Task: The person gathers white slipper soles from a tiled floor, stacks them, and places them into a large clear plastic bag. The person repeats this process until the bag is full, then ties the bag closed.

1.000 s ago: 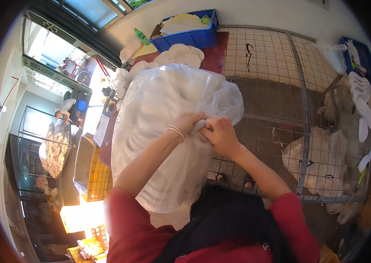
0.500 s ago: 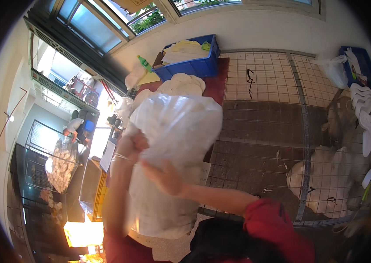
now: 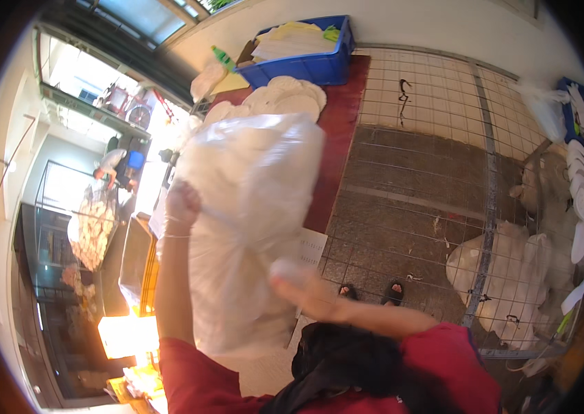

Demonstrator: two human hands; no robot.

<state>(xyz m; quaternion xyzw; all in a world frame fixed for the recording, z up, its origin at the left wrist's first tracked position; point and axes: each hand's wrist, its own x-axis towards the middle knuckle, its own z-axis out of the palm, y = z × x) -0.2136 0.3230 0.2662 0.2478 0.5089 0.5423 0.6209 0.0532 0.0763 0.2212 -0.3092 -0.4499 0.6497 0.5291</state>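
Observation:
A large translucent plastic bag [image 3: 257, 165], full of whitish contents I cannot make out, stands in front of me on the near end of the table. Its film is drawn into creases around the middle. My left hand [image 3: 183, 202] is closed in a fist at the bag's left side. From that fist a pale strand [image 3: 219, 215] runs to the gathered creases; it could be string or twisted film. My right hand [image 3: 299, 286] is at the bag's lower right, smeared by motion, so its fingers and any hold are unclear.
Pale round pieces [image 3: 285, 98] lie stacked on the red tabletop [image 3: 343, 117] behind the bag, before a blue crate [image 3: 295, 67]. A wire mesh panel [image 3: 490, 207] spans the right, with white sacks [image 3: 509, 283] behind it. Another person [image 3: 111, 165] bends at far left.
My hands, close together at the bag's middle before, have drawn apart: the left outward, the right down and to the right. The view has tipped, so the scene sits higher.

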